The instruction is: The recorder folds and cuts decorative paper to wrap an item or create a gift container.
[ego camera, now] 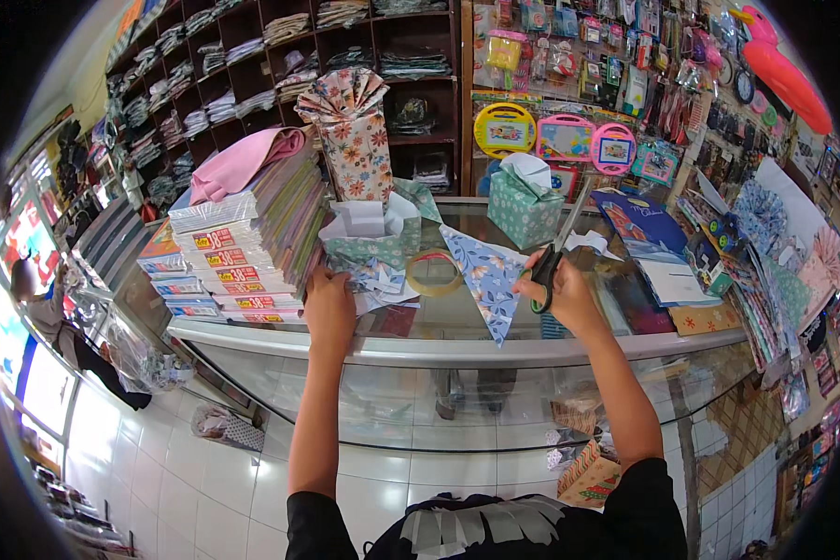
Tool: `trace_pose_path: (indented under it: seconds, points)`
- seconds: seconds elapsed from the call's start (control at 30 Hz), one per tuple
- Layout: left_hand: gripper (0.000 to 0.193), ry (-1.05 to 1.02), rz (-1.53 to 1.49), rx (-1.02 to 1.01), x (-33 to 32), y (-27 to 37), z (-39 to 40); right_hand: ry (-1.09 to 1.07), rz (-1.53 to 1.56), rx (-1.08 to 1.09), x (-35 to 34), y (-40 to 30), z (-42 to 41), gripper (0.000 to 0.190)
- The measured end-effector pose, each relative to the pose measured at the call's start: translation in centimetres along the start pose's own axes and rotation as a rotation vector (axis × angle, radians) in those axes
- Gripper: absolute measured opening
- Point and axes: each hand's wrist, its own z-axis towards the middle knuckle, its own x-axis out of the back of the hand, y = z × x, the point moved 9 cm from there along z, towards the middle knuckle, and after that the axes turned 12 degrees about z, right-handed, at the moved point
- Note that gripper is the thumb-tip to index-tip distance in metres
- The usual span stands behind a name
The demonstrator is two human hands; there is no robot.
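Note:
My right hand [567, 290] grips a pair of scissors [547, 269] with black and green handles, its blades pointing up and away. Beside those fingers lies a triangular piece of blue floral wrapping paper [488, 276]; I cannot tell whether the thumb touches it. My left hand [330, 304] rests at the counter's front edge, against a tall stack of plastic-wrapped books [231, 259]. Its fingertips are by some cut paper scraps [381, 278], and whether they pinch any is unclear. A roll of clear tape [434, 273] lies flat between the hands.
The glass counter [462, 346] also bears an open green floral paper bag [374, 241], a wrapped green box [525, 210], a tall floral package [357, 154] and a blue book [640, 220]. Wrapping papers [777, 280] crowd the right end. Far left, a person [56, 315] stands.

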Motion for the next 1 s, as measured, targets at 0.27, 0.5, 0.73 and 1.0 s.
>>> trace_pose_path:
  seconds: [0.27,0.5,0.73,1.0]
  points:
    - [0.047,-0.075,-0.084,-0.191,1.0,2.1,1.6,-0.021,0.002,-0.071,2.0,0.0,-2.6,0.029]
    - [0.048,-0.177,0.131,-0.044,4.0,2.5,2.7,-0.036,0.003,-0.163,4.7,0.0,-5.2,0.030]
    - [0.029,-0.061,-0.240,-0.130,4.6,5.6,1.8,-0.014,0.040,-0.240,6.9,0.4,-8.3,0.031]
    - [0.050,0.014,-0.182,-0.350,-3.2,14.8,-1.7,0.002,0.056,-0.230,8.3,0.4,-9.8,0.030]
